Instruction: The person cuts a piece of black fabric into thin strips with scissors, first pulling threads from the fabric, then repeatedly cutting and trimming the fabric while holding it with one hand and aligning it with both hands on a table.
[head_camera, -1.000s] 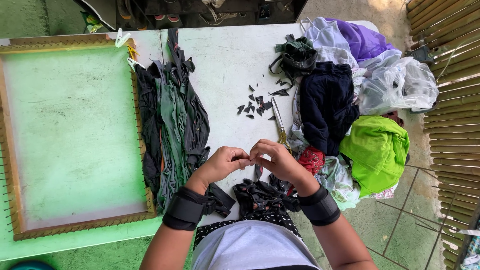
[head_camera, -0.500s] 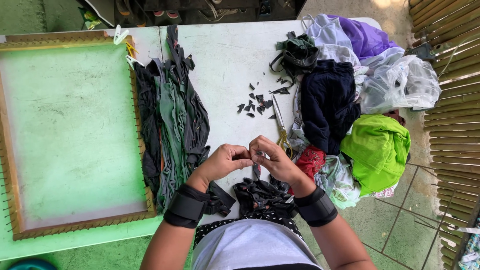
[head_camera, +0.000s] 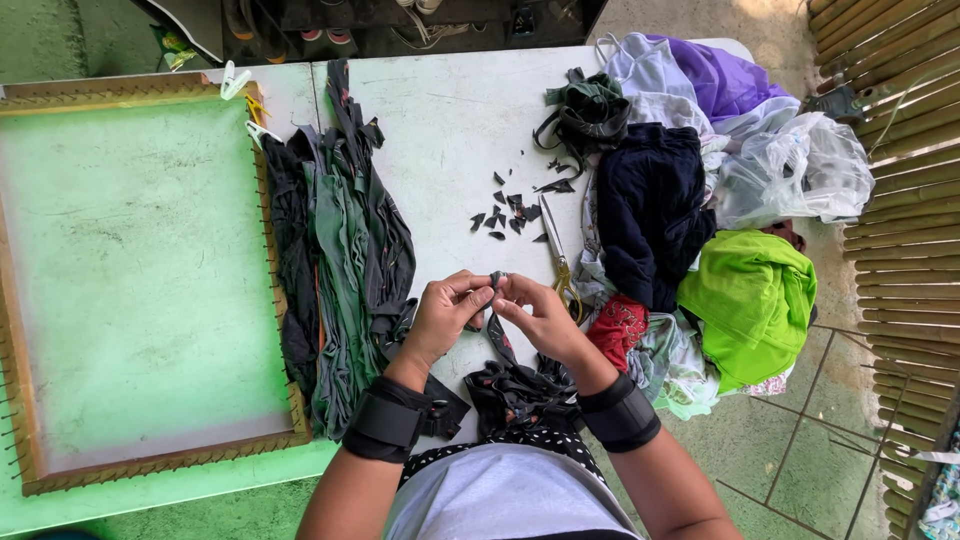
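Observation:
My left hand (head_camera: 447, 312) and my right hand (head_camera: 537, 315) meet over the white table (head_camera: 450, 120), both pinching the top of a dark fabric strip (head_camera: 499, 338). The strip hangs down to a dark bundle of cloth (head_camera: 520, 392) at the table's near edge, against my body. Each wrist wears a black band. A pair of scissors (head_camera: 558, 262) with yellowish handles lies just right of my right hand. Small dark fabric scraps (head_camera: 510, 212) are scattered beyond my hands.
A row of dark and green fabric strips (head_camera: 340, 260) lies left of my hands. A wooden frame with nails around a green panel (head_camera: 140, 280) fills the left. Piled clothes, dark blue (head_camera: 650, 210), bright green (head_camera: 750, 300), purple (head_camera: 715, 75), crowd the right. A bamboo fence (head_camera: 910, 200) stands far right.
Both hands have lifted a little away from my body, and the dark strip between the fingers now stands taller. The scissors and piles have not moved.

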